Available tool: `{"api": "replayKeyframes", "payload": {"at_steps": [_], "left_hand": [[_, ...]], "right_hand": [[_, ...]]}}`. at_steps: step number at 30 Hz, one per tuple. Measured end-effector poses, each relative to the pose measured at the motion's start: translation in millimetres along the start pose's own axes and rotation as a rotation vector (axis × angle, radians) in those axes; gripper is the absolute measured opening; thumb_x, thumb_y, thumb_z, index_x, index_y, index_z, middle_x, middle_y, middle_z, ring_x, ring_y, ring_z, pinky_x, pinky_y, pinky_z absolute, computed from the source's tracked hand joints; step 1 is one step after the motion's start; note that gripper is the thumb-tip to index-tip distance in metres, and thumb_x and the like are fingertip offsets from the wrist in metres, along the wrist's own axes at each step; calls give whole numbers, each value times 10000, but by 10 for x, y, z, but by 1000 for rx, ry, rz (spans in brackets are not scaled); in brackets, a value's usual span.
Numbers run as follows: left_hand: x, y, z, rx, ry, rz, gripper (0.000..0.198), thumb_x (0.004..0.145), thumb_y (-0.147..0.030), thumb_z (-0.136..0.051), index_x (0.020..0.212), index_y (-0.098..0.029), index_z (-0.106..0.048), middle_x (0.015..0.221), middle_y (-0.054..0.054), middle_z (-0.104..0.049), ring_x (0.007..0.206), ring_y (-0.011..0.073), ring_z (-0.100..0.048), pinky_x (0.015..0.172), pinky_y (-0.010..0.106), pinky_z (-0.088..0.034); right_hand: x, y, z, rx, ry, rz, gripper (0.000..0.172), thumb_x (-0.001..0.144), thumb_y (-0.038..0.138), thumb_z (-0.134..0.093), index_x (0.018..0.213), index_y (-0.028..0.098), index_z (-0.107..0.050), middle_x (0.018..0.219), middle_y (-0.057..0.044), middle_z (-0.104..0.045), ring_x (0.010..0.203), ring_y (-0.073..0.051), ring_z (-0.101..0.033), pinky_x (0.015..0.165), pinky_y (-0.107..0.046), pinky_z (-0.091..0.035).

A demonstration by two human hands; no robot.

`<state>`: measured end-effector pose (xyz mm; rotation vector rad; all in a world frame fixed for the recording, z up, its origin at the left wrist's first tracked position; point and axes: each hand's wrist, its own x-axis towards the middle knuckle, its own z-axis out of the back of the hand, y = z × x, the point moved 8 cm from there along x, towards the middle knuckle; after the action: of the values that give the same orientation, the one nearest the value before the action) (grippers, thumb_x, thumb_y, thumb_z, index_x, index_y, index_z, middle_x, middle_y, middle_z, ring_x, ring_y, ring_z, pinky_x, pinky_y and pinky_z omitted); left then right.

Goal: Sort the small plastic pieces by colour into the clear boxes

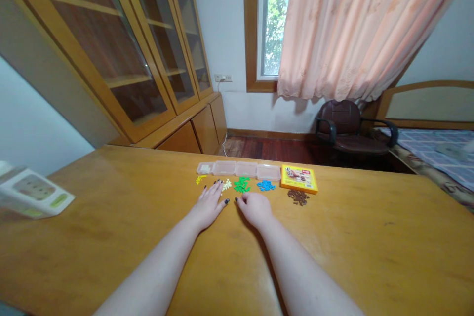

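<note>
My left hand [209,204] lies on the wooden table with its fingers stretched out, the fingertips at a small pile of cream pieces [226,185]. My right hand [256,207] is closed, its fingers curled under, just in front of a pile of green pieces [242,184]. Whether anything is inside those fingers is hidden. Yellow pieces [200,179] lie beyond my left fingertips. To the right are a pile of blue pieces [265,185] and a pile of brown pieces [298,197]. All the pieces look like tiny plastic building bricks.
Several shallow clear plastic trays [225,168] stand in a row behind the piles. A yellow box [299,178] with a printed picture lies at their right end. A white carton [35,192] is at the table's left side. Past the table [370,237] stands a chair [344,126].
</note>
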<state>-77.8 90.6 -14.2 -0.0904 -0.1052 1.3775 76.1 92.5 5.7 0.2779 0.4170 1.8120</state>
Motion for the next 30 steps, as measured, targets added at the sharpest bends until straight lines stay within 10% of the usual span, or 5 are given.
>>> {"api": "replayKeyframes", "payload": {"at_steps": [8, 20, 30], "left_hand": [[-121, -262, -232, 97, 39, 91, 776, 845, -566, -339, 1402, -32, -263, 1483, 225, -175, 1376, 346, -150, 1095, 504, -201], [21, -257, -73, 93, -6, 19, 566, 898, -438, -314, 1421, -224, -272, 1515, 87, -178, 1393, 281, -143, 1109, 526, -140], [63, -201, -18, 65, -42, 76, 613, 900, -416, -292, 1435, -127, -209, 1499, 116, -220, 1379, 235, -212, 1111, 436, -204]], "right_hand": [[17, -10, -29, -20, 12, 4, 360, 875, 421, -390, 787, 230, -684, 807, -45, -705, 746, -165, -628, 617, -238, -376], [-15, 21, 30, -17, 21, -7, 345, 887, 401, -400, 794, 217, -676, 824, -41, -704, 785, -166, -638, 626, -241, -378], [-13, 18, 20, -20, 21, -2, 369, 891, 427, -392, 799, 216, -681, 826, -49, -705, 776, -168, -635, 637, -240, -387]]}}
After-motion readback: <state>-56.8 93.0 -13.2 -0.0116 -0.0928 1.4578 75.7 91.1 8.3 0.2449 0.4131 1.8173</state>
